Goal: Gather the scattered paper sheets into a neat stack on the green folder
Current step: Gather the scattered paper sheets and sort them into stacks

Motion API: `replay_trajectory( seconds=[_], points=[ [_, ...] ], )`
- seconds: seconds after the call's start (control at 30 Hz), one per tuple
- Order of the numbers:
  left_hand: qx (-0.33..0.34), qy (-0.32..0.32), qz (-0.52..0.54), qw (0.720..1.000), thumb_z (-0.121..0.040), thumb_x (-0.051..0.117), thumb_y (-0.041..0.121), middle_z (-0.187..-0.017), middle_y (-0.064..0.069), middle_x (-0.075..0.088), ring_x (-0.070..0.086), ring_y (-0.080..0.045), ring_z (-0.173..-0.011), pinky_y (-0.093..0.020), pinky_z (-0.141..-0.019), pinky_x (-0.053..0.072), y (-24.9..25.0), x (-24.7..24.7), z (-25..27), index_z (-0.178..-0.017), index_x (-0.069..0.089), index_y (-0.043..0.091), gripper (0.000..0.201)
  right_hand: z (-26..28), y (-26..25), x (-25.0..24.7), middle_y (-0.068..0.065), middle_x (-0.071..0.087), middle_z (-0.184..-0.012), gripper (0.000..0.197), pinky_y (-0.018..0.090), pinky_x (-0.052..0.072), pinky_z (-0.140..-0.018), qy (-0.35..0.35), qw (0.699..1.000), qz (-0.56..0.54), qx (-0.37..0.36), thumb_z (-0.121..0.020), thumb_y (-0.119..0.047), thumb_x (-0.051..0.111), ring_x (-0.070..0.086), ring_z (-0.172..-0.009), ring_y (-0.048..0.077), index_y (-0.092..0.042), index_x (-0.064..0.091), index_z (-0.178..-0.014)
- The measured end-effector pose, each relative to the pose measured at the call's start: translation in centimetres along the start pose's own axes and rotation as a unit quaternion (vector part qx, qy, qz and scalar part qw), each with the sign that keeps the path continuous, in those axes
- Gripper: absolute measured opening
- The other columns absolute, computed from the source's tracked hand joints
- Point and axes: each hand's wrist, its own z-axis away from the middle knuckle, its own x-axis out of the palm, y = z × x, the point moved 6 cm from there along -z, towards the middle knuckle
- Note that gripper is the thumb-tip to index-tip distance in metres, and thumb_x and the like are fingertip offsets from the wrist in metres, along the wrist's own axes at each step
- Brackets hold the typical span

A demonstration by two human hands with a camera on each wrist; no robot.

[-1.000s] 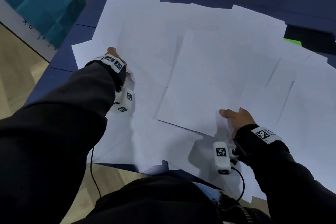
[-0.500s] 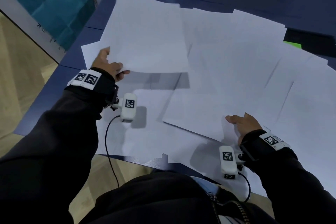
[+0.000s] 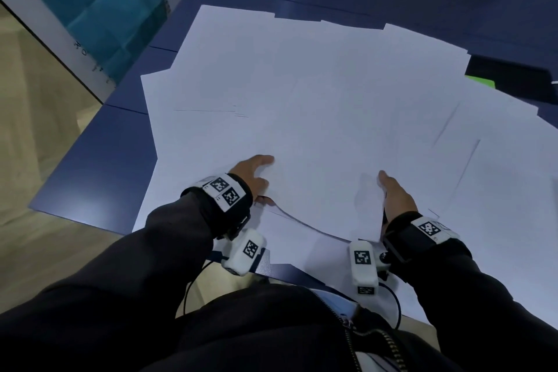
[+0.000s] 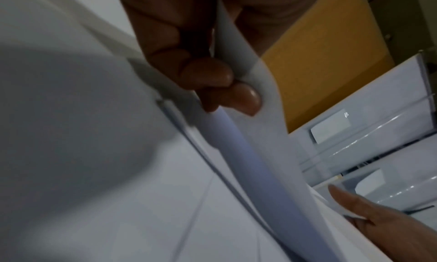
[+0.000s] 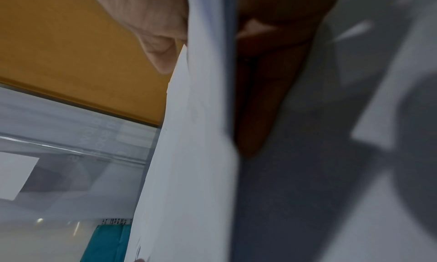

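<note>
Several white paper sheets (image 3: 302, 84) lie overlapped across the blue table (image 3: 99, 160). Only a corner of the green folder (image 3: 480, 81) peeks out at the far right. Close to me, a small bundle of sheets (image 3: 320, 190) is lifted by its near edge. My left hand (image 3: 255, 178) pinches its left corner, thumb on top and curled fingers (image 4: 212, 79) beneath. My right hand (image 3: 395, 196) pinches the right corner, with the thumb (image 5: 156, 34) above and the fingers (image 5: 260, 98) under the paper (image 5: 201, 116). The left wrist view also catches the right hand (image 4: 378, 219).
A dark flat object (image 3: 510, 75) lies beside the folder corner. Some sheets overhang the table's near edge (image 3: 290, 269). The wooden floor (image 3: 36, 130) and a teal panel (image 3: 99, 0) are to the left. A yellow board (image 4: 319, 60) and translucent bins (image 4: 378, 135) stand beyond the table.
My left hand lifted a sheet from the far left and brought it rightward over the sheet my right hand holds. Both hands now grip the same near edge.
</note>
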Motion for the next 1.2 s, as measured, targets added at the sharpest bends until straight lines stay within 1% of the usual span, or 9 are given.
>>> replay_trajectory(
  seconds=[0.1, 0.2, 0.33, 0.47, 0.6, 0.7, 0.87, 1.0, 1.2],
  points=[
    [0.022, 0.002, -0.051, 0.998, -0.091, 0.046, -0.003, -0.145, -0.004, 0.037, 0.066, -0.01, -0.07, -0.01, -0.051, 0.051, 0.6, 1.0, -0.1, -0.137, 0.042, 0.022, 0.053, 0.0, 0.1, 0.5, 0.004, 0.062, -0.11, 0.029, 0.031, 0.043, -0.092, -0.021, 1.0, 0.002, 0.002, -0.084, -0.046, 0.061, 0.06, -0.1, 0.023, -0.023, 0.064, -0.101],
    [0.025, -0.011, -0.129, 0.991, -0.091, 0.053, 0.009, -0.145, 0.001, 0.04, 0.056, -0.021, -0.111, -0.019, -0.083, 0.05, 0.7, 1.8, -0.2, -0.137, 0.041, 0.025, 0.051, -0.3, -0.2, 0.8, 0.013, 0.053, -0.125, 0.057, 0.029, 0.035, -0.088, -0.036, 0.997, 0.058, -0.028, -0.088, -0.031, 0.062, 0.051, -0.116, 0.029, -0.002, 0.045, -0.134],
    [0.03, -0.028, -0.148, 0.988, -0.09, 0.057, 0.027, -0.138, 0.0, 0.047, 0.05, -0.02, -0.12, -0.025, -0.095, 0.04, 0.9, 1.7, -0.1, -0.136, 0.042, 0.027, 0.048, -0.6, -0.2, 0.4, 0.008, 0.051, -0.119, 0.05, 0.032, 0.037, -0.09, -0.028, 0.987, 0.15, -0.041, -0.09, -0.017, 0.061, 0.05, -0.114, 0.032, 0.002, 0.043, -0.133],
    [0.016, 0.04, -0.099, 0.994, -0.089, 0.059, 0.029, -0.119, -0.011, 0.061, 0.062, -0.025, -0.094, -0.035, -0.089, 0.05, 1.5, -2.4, -2.1, -0.136, 0.042, 0.02, 0.051, -1.6, 0.1, 0.3, 0.012, 0.063, -0.114, 0.039, 0.034, 0.045, -0.087, -0.019, 0.984, 0.164, -0.069, -0.083, -0.023, 0.067, 0.059, -0.096, 0.027, -0.003, 0.057, -0.115],
    [-0.01, 0.116, -0.11, 0.987, -0.086, 0.063, 0.028, -0.123, -0.015, 0.058, 0.06, -0.033, -0.109, -0.044, -0.097, 0.048, 2.9, -8.5, -5.0, -0.135, 0.044, 0.014, 0.054, -1.7, -0.5, 0.5, 0.005, 0.063, -0.093, 0.022, 0.031, 0.042, -0.075, -0.024, 0.985, 0.141, -0.092, -0.085, -0.021, 0.064, 0.058, -0.087, 0.026, -0.007, 0.059, -0.101],
    [-0.046, 0.158, -0.151, 0.975, -0.083, 0.066, 0.035, -0.133, -0.014, 0.051, 0.056, -0.034, -0.114, -0.042, -0.101, 0.045, 3.3, -13.0, -7.2, -0.134, 0.044, 0.016, 0.059, -1.4, -0.9, 1.0, -0.001, 0.065, -0.091, 0.011, 0.033, 0.042, -0.082, -0.027, 0.983, 0.136, -0.117, -0.085, -0.019, 0.064, 0.06, -0.09, 0.026, -0.014, 0.062, -0.094],
    [-0.136, 0.214, -0.271, 0.929, -0.079, 0.065, 0.048, -0.142, -0.014, 0.042, 0.041, -0.03, -0.131, -0.039, -0.108, 0.035, 3.3, -18.9, -9.4, -0.139, 0.034, 0.016, 0.075, -1.7, -1.5, 2.4, 0.003, 0.068, -0.092, 0.005, 0.043, 0.048, -0.092, -0.038, 0.985, 0.121, -0.116, -0.084, -0.017, 0.065, 0.064, -0.093, 0.03, -0.019, 0.063, -0.087],
    [-0.163, 0.223, -0.372, 0.886, -0.072, 0.073, 0.048, -0.136, -0.018, 0.047, 0.046, -0.035, -0.125, -0.042, -0.104, 0.038, 4.1, -20.1, -11.5, -0.132, 0.04, 0.004, 0.082, -2.2, -1.8, 3.4, 0.011, 0.068, -0.097, 0.026, 0.042, 0.046, -0.087, -0.051, 0.986, 0.112, -0.116, -0.073, -0.027, 0.072, 0.063, -0.094, 0.032, -0.012, 0.063, -0.092],
    [-0.113, 0.098, -0.649, 0.746, -0.093, 0.045, 0.046, -0.148, -0.001, 0.036, 0.037, -0.028, -0.135, -0.042, -0.105, 0.034, 7.7, -18.5, -12.5, -0.139, 0.04, 0.034, 0.047, -2.8, -1.8, 5.0, 0.017, 0.068, -0.1, 0.021, 0.05, 0.046, -0.094, -0.066, 0.99, 0.07, -0.105, -0.075, -0.021, 0.072, 0.063, -0.096, 0.036, -0.011, 0.064, -0.092]
  ],
)
